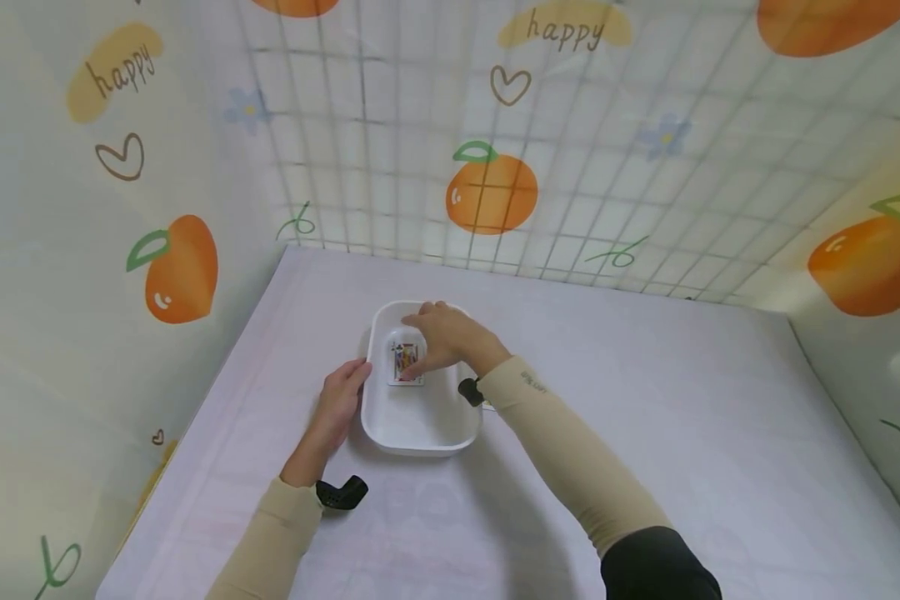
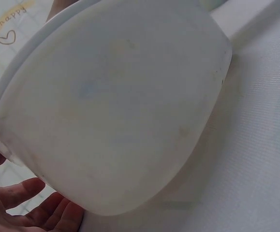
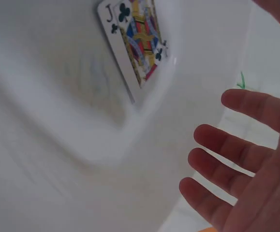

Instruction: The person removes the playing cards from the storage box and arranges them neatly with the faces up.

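A white plastic basin (image 1: 420,427) with rounded corners sits on the table in the head view. Inside it lie playing cards (image 1: 403,357), face up, with a jack of clubs (image 3: 137,41) on top in the right wrist view. My left hand (image 1: 340,398) grips the basin's left side, thumb at the rim and fingers against the outer wall. Over the cards, my right hand (image 1: 450,335) hovers with its fingers spread and nothing in it; its fingertips stand near the basin's far side. The left wrist view is mostly filled by the basin's outer wall (image 2: 115,106).
A white tablecloth (image 1: 682,433) covers the table. Walls with printed oranges (image 1: 491,193) enclose the left, back and right. Something small and pale (image 1: 488,406) peeks out by the basin's right side, mostly hidden by my right wrist.
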A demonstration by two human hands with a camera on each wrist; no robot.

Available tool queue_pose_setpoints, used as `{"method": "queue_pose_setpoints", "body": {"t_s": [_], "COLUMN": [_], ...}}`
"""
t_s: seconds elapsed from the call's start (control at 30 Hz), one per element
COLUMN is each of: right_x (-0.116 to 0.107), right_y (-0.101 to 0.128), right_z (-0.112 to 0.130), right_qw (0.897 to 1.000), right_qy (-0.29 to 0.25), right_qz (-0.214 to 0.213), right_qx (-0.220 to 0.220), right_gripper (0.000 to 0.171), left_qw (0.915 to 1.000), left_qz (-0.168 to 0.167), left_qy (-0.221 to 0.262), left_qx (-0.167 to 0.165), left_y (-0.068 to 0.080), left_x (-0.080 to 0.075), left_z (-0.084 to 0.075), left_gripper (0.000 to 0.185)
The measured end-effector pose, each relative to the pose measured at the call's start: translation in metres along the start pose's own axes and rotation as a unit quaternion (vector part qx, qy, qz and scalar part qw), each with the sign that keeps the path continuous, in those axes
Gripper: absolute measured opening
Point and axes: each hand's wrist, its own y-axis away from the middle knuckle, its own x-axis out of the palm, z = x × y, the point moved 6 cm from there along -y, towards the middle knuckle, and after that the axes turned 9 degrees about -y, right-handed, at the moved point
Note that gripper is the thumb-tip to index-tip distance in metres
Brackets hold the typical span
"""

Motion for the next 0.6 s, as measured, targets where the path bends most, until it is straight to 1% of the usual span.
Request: {"method": "queue_pose_setpoints", "body": {"t_s": [0.23,0.47,0.6], "right_x": [0.009,0.017,0.02], "right_y": [-0.007,-0.013,-0.017], "right_z": [-0.001,-0.005,-0.007], "right_qw": [1.0,0.999,0.999], "right_qy": [0.013,-0.004,-0.004], "right_qz": [0.023,0.037,0.043], "right_qx": [0.008,0.019,0.023], "right_gripper": [0.097,0.097,0.098], "left_qw": [0.9999,0.9997,0.9997], "left_qz": [-0.001,-0.001,-0.004], "left_qy": [0.009,0.012,0.014], "left_qx": [-0.01,-0.02,-0.022], "left_y": [-0.002,-0.003,-0.003], "left_x": [0.0,0.001,0.001], "left_z": [-0.001,-0.004,-0.007], "left_gripper": [0.045,0.044,0.044]}}
